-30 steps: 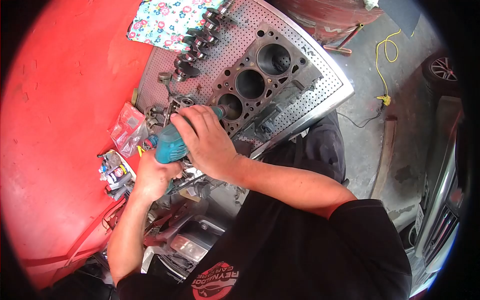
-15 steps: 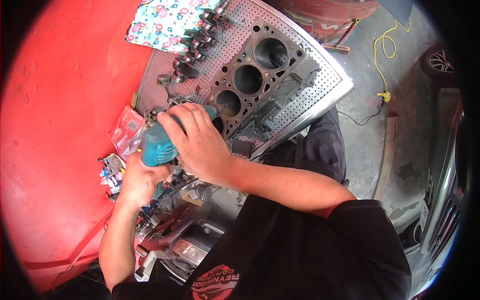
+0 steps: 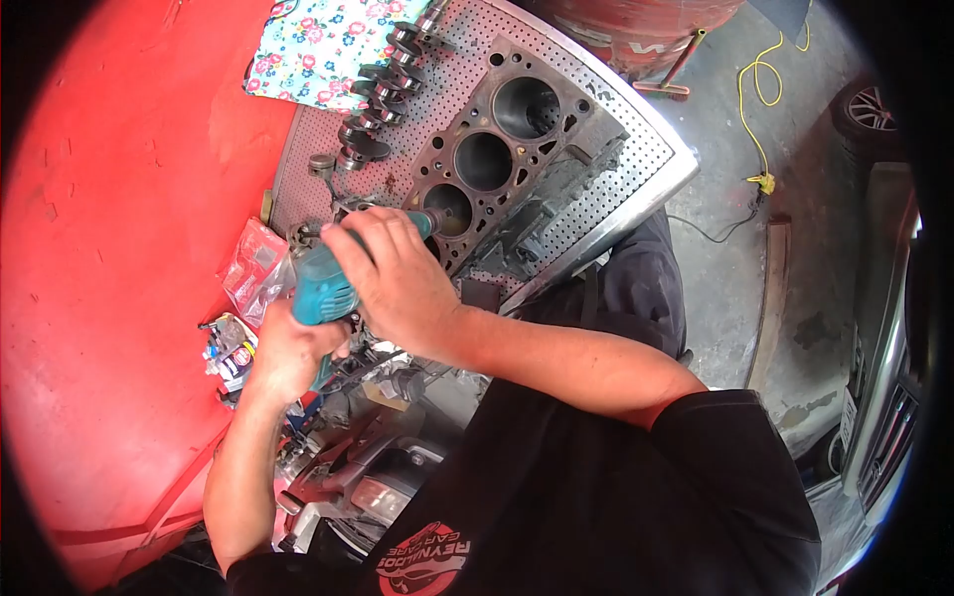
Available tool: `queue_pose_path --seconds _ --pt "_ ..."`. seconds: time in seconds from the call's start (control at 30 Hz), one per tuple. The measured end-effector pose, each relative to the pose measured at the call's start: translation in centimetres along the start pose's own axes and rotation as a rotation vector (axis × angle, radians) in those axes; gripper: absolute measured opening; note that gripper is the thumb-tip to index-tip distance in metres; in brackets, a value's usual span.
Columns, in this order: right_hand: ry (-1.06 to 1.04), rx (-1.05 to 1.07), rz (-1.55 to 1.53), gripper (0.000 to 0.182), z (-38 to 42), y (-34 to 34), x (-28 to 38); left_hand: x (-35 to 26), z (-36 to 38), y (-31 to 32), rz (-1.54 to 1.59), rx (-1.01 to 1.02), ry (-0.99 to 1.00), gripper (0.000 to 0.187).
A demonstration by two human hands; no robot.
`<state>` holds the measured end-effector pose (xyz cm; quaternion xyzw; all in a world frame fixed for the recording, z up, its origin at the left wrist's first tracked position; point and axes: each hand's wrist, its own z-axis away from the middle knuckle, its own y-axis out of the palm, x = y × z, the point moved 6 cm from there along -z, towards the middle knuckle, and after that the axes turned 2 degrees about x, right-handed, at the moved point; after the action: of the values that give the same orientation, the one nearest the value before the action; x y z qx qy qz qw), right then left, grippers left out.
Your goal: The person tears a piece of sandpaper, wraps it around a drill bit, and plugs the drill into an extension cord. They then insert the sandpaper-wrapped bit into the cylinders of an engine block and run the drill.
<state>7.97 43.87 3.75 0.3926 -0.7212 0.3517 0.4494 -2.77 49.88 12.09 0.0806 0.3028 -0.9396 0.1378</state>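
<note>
My left hand (image 3: pixel 298 348) is wrapped around the handle of a teal power drill (image 3: pixel 325 288). Over the top of the drill's body, my right hand (image 3: pixel 402 283) grips it with bent fingers. The drill's front end points at a cylinder bore of a metal engine block (image 3: pixel 465 214); what is fitted in the chuck is hard to make out. Two bores farther along the block show fully, and one nearer my hands is partly covered. The block lies on a perforated metal worktop (image 3: pixel 646 149).
A crankshaft (image 3: pixel 383 94) lies beside a floral cloth (image 3: pixel 318 50). Near the drill are a piston (image 3: pixel 321 162) and a plastic bag (image 3: pixel 255 263). A red panel (image 3: pixel 119 278) borders the left. A yellow cord (image 3: pixel 760 149) and a broom (image 3: pixel 681 74) are on the right.
The drill and both hands have shifted slightly right, a little closer to the bore. The whole view has also moved a little. Both hands keep their grip.
</note>
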Motion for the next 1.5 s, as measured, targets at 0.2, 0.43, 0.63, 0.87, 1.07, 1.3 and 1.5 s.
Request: queue_pose_path --seconds 0.2,0.43,0.63,0.87,1.07,1.3,1.5 --pt "-0.03 0.008 -0.003 0.075 -1.5 -0.7 2.7 -1.0 2.5 -2.0 0.02 -0.009 0.044 0.015" --pt "0.022 0.004 -0.016 0.075 -1.2 -1.1 1.4 -1.6 1.3 -1.0 -0.027 -0.008 0.013 0.009" --pt "0.045 0.038 -0.01 0.071 -0.4 -1.0 -1.1 -1.6 -1.0 0.4 -0.056 0.048 0.026 0.006" --pt "0.023 0.009 0.02 0.068 -0.9 -1.3 0.0 -1.6 0.1 0.0 -0.025 -0.005 0.006 0.008" --pt "-0.023 -0.032 -0.001 0.064 -1.8 -1.3 2.6 -1.7 2.7 -2.1 -0.038 -0.02 0.028 0.008" --pt "0.04 0.006 -0.004 0.072 -1.0 -1.1 0.2 -2.1 0.8 -0.5 -0.047 -0.002 -0.016 0.007" --pt "0.059 -0.014 -0.053 0.077 -0.3 -1.4 -1.9 -1.0 -1.8 1.2 -0.038 0.004 0.02 0.007"
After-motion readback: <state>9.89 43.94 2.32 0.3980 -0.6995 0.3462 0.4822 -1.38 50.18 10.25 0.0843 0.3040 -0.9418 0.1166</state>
